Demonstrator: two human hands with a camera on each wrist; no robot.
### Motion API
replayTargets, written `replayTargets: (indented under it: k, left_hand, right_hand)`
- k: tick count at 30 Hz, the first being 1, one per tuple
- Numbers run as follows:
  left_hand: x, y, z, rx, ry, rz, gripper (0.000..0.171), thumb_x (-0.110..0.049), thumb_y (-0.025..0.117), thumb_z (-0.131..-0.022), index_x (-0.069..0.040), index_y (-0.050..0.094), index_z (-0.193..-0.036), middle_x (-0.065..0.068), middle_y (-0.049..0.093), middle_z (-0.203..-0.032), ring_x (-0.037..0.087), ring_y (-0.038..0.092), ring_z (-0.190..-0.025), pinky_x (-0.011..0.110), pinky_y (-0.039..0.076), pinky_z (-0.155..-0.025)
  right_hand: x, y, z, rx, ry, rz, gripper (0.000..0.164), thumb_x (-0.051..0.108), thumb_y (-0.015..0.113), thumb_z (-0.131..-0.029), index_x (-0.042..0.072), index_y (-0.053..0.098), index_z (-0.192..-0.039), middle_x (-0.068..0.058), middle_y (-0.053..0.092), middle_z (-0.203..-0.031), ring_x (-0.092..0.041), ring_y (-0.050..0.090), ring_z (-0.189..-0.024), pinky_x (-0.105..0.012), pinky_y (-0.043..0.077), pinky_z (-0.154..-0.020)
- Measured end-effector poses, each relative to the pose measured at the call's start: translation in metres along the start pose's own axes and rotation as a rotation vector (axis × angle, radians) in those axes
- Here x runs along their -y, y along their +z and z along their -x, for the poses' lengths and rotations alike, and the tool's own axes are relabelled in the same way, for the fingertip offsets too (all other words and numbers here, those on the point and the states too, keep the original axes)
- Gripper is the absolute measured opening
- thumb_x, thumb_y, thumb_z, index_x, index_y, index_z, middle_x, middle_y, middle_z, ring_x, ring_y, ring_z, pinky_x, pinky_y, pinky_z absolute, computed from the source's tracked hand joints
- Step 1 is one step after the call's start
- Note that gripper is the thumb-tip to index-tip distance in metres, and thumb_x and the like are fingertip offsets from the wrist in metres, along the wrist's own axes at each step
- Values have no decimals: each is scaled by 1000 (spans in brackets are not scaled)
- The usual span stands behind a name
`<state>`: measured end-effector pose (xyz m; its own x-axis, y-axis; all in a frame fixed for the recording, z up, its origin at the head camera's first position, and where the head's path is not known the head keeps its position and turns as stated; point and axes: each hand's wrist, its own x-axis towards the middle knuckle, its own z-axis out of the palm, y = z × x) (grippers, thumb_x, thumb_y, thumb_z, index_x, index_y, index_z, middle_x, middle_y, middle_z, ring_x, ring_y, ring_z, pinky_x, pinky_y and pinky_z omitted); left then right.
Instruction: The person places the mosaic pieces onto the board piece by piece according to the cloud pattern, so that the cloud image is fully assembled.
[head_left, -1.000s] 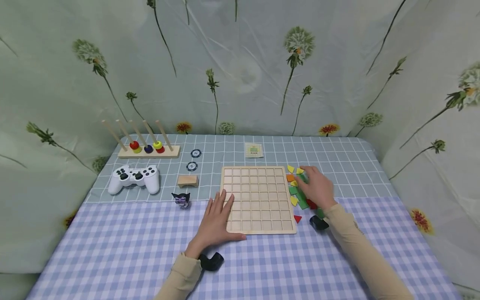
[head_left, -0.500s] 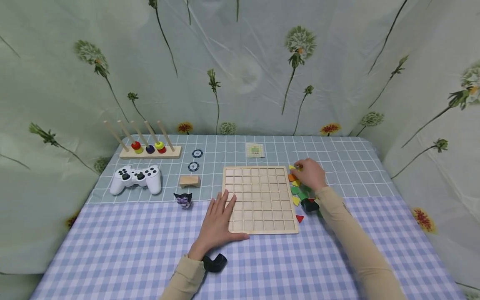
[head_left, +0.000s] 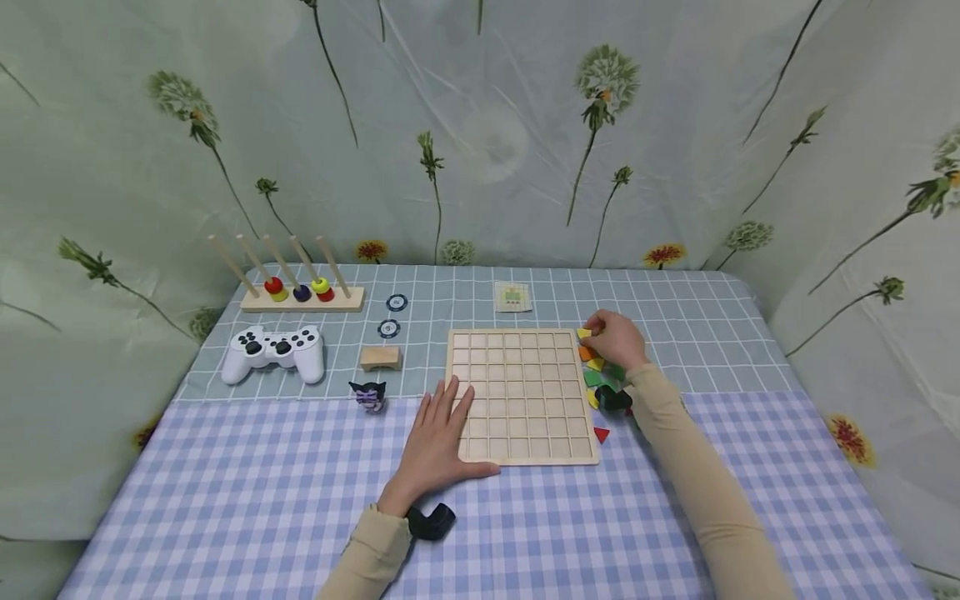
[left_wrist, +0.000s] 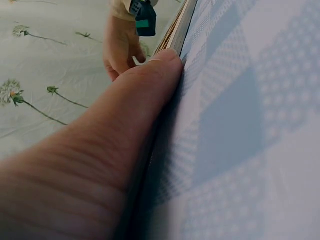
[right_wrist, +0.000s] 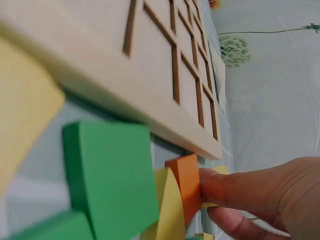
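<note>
A square wooden grid board (head_left: 529, 397) lies flat on the table. My left hand (head_left: 435, 442) rests spread over its left front corner, fingers straight, thumb along the front edge; the left wrist view shows the thumb (left_wrist: 145, 80) against the board's side. Beyond the board's right edge, my right hand (head_left: 617, 337) reaches down with curled fingers. In the right wrist view its thumb and finger pinch a yellow piece (right_wrist: 220, 169), partly hidden behind the thumb. Beside it stand an orange block (right_wrist: 187, 182), another yellow piece (right_wrist: 172, 207) and a green block (right_wrist: 117, 175).
A red triangle (head_left: 602, 435) lies near the board's right side. To the left are a white game controller (head_left: 273, 354), a wooden block (head_left: 381, 357), a small figurine (head_left: 369, 396), two round chips (head_left: 397, 302) and a peg stand (head_left: 303, 301). A card (head_left: 513, 297) lies behind the board.
My right hand has moved left and slightly away from me over the coloured pieces, its fingers closing at the back yellow piece. The left hand stays on the board.
</note>
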<state>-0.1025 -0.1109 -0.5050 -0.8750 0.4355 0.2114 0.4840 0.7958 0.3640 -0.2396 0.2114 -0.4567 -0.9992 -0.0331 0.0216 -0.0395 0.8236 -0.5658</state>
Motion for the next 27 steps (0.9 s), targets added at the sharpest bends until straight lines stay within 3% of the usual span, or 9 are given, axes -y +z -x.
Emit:
replayTargets:
  k: [4,9,13,19,27]
  left_hand:
    - [0,0,0,-16,16,4,117,-79,61,-66,-5,26,-150,20,14,-155,36,8,-142,47,5,-114]
    - [1,1,0,-7,12,-4,117,-80,60,-66,-6,25,-150,20,14,-155,35,8,-142,46,4,-114]
    - [1,0,1,-4,5,-5,117,-79,60,-66,-6,25,-150,19,14,-155,35,7,-142,46,3,-114]
    - [1,0,0,-18,5,-10,118,-81,59,-66,-5,26,-150,20,15,-155,36,9,-141,47,6,-114]
    - [-2,0,-2,35,-38,-20,119,-81,60,-65,-9,22,-152,16,10,-156,32,3,-143,43,1,-114]
  right_hand:
    - [0,2,2,-28,14,-49,22,19,72,-83,4,64,-95,-10,60,-84,-24,53,-70,-33,39,-58]
    - [5,8,6,-93,-10,-164,25,17,66,-88,3,65,-108,-13,58,-89,-21,46,-59,-30,34,-49]
    - [19,17,10,-88,-56,-283,27,12,59,-92,1,63,-116,-16,55,-95,-18,41,-55,-30,33,-45]
    - [44,34,14,-26,-108,-406,23,9,61,-91,0,63,-112,-13,55,-93,-21,46,-67,-31,39,-56]
    - [68,57,12,52,-159,-405,16,12,72,-84,2,67,-96,-9,65,-86,-22,60,-76,-34,49,-68]
